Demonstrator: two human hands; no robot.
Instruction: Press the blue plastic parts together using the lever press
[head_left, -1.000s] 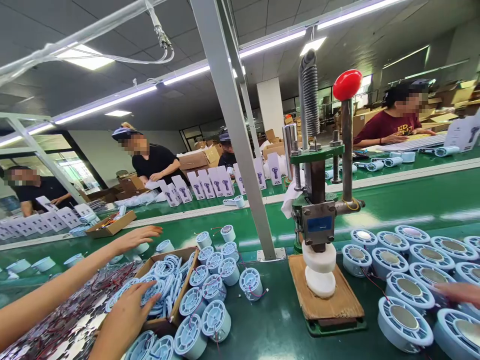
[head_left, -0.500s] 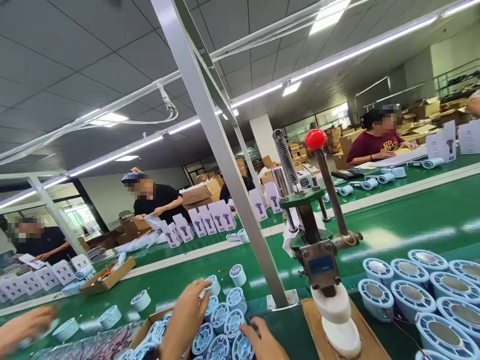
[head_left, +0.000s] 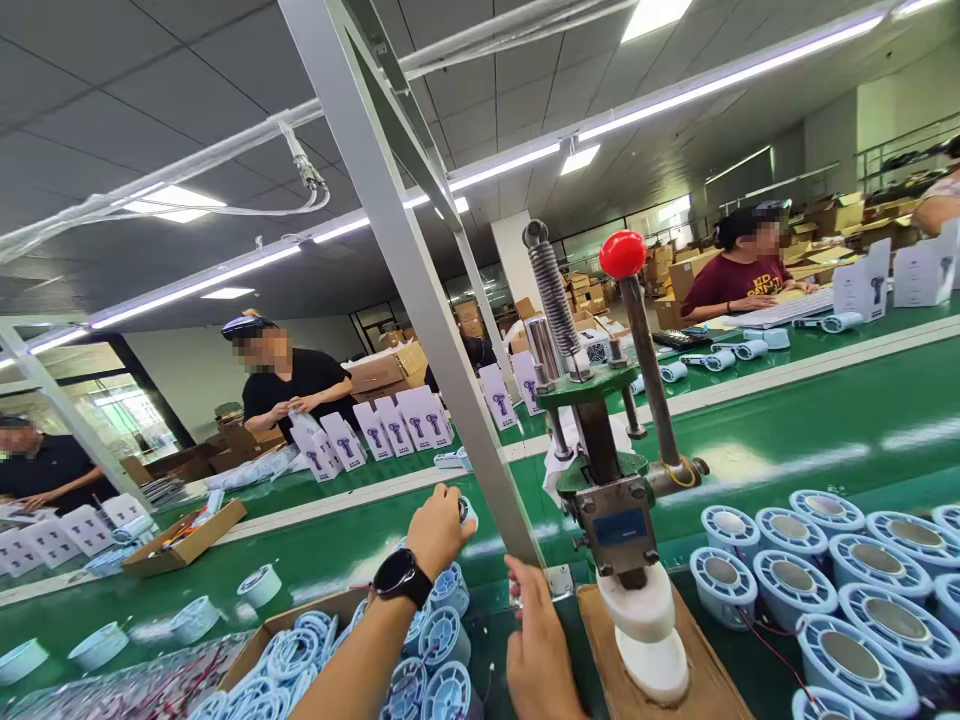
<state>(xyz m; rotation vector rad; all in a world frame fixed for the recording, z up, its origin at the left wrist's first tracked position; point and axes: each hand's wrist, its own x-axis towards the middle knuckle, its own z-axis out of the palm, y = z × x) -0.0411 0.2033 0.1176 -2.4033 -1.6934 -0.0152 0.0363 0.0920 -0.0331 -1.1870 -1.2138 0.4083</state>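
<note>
My left hand (head_left: pixel 436 530), with a black watch on its wrist, reaches over the green belt. Its fingers are closed on a light-blue round fan housing (head_left: pixel 468 512), which they partly cover. Below that arm stands a cluster of similar light-blue housings (head_left: pixel 444 640) with spoked faces. My right hand (head_left: pixel 536 635) is raised to the right of the cluster, fingers apart and holding nothing. It is left of a hand press (head_left: pixel 619 530) with a red knob and white round pads.
Light-blue rings (head_left: pixel 289 645) fill a cardboard box at lower left. Several housings with metal discs (head_left: pixel 791 575) crowd the right side. A slanted metal post (head_left: pixel 450 330) rises before the press. Across the belt, people work beside white boxes (head_left: pixel 420 418).
My left hand has moved right and up and away from the box side, with a housing in its fingers. My right hand has shifted up and right, off the cluster. The view has turned slightly.
</note>
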